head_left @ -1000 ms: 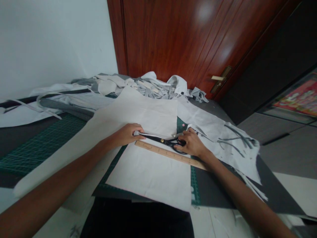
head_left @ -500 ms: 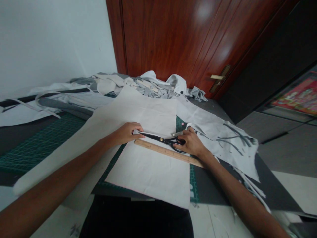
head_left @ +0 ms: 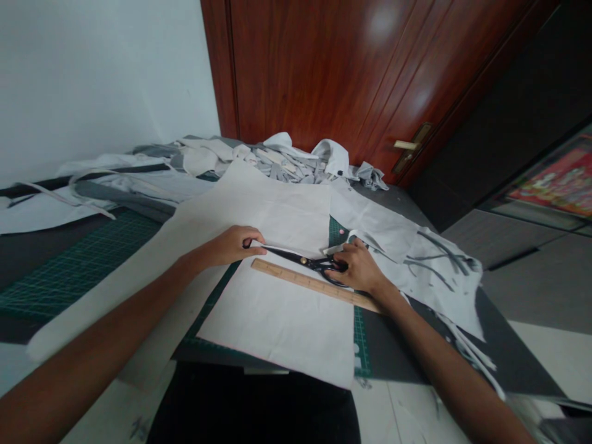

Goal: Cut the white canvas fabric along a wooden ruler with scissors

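Observation:
My right hand (head_left: 358, 265) grips the handles of black scissors (head_left: 303, 260), whose blades point left along the cut edge of the fabric. Near the blade tips, my left hand (head_left: 235, 245) pinches the edge of the cream fabric (head_left: 277, 213) between thumb and fingers. A lower cream fabric piece (head_left: 282, 327) lies flat in front of me. Across its upper part rests a wooden ruler (head_left: 300, 281), slanting just below the scissors, its right end partly under my right wrist. By my right fingers a narrow white fabric strip (head_left: 365, 237) curls up.
Green cutting mats (head_left: 87, 265) cover parts of the dark table (head_left: 398, 345). Grey and white fabric scraps (head_left: 296, 161) are heaped along the back, by a brown door (head_left: 314, 68). Fabric with dark strips (head_left: 435, 271) lies on the right, folded cloth (head_left: 139, 188) on the left.
My left fingers have shifted slightly at the fabric edge, and the pale bit of cloth that showed between them is hidden now. The scissors and my right hand have hardly moved.

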### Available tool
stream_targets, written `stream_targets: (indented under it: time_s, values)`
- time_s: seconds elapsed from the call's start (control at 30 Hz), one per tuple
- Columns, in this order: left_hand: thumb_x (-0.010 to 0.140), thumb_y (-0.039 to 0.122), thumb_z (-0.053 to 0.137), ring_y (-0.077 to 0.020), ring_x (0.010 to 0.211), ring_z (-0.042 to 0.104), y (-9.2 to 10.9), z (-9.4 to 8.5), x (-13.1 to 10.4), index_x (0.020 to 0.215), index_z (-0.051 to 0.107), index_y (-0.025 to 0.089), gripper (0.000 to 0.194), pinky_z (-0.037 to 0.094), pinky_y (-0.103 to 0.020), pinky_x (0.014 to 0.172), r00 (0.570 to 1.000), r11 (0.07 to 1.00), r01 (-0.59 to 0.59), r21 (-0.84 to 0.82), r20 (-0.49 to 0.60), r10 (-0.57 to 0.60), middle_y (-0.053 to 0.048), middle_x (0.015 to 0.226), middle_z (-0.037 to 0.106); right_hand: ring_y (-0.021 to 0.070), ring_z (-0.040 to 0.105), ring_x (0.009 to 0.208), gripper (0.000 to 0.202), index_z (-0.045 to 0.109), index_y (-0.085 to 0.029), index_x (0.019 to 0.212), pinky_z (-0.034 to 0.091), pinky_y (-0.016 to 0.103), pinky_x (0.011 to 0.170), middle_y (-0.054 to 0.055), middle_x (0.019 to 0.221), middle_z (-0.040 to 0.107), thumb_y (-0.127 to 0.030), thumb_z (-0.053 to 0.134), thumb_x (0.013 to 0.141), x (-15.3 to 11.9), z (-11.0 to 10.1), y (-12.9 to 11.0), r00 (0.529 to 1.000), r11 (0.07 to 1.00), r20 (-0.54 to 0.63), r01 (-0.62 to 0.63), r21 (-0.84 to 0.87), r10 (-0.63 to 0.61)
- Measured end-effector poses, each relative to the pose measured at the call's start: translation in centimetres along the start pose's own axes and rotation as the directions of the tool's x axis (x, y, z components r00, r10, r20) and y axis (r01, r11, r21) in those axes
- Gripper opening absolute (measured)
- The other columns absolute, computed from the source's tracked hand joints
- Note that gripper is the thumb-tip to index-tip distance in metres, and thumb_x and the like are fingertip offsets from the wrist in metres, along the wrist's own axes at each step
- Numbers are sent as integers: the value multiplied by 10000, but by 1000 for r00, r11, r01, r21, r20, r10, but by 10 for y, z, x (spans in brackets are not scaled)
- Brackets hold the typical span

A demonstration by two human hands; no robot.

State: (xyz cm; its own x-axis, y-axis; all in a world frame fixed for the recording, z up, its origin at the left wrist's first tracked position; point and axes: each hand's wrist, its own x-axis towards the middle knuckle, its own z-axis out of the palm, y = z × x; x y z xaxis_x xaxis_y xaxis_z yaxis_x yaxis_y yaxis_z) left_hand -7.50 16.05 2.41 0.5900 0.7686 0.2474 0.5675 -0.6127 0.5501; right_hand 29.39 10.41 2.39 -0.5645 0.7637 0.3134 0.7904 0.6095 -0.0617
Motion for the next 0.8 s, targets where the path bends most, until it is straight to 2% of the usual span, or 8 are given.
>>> stream_targets:
  time_s: [0.4, 0.8]
  values:
    - [870, 542, 684, -131, 664, 538, 3, 5, 1, 898, 733, 173, 374, 370, -241, 629, 998, 998, -63, -26, -23, 62, -5, 763, 655, 201, 562, 705, 336, 622, -200, 654, 323, 388, 841, 38, 673, 630, -460, 698, 852, 2, -7, -13, 998, 999, 32, -47, -9, 48]
    - [852, 560, 707, -123, 639, 518, 8, 6, 3, 864, 744, 166, 396, 359, -235, 612, 999, 999, -46, -26, -29, 45, 12, 709, 606, 214, 580, 724, 335, 639, -199, 665, 323, 391, 838, 44, 686, 652, -461, 725, 855, 2, -3, -17, 999, 999, 21, -49, -17, 49]
